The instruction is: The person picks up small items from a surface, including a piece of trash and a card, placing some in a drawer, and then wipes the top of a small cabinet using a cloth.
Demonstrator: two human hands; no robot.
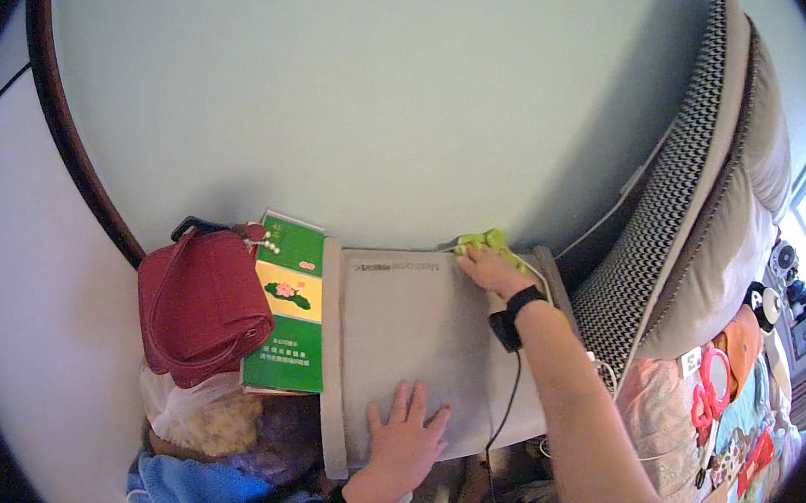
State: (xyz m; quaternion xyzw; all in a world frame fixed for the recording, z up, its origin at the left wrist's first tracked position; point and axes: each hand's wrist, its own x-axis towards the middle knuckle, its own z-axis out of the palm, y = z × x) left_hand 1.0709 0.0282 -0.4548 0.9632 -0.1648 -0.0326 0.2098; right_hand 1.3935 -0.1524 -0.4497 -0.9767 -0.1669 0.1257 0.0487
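My left hand [407, 443] lies with spread fingers on the near part of a grey bedside cabinet top [411, 338], holding nothing. At the far right edge of that top, by the wall, my right hand [494, 270] is closed over a lime-green cloth [491, 238]. Part of the cloth is hidden under the fingers. A white cable [544, 282] runs close beside the right hand. Dark bands sit on both wrists, and a black cord hangs from the right one.
Left of the top stand a green carton [292, 359] with a flower picture, a red handbag [204, 300] and a blue cloth [189, 495]. A padded headboard [689, 195] rises on the right, above a bed with red-handled scissors [704, 402]. The pale wall [389, 107] closes off the far side.
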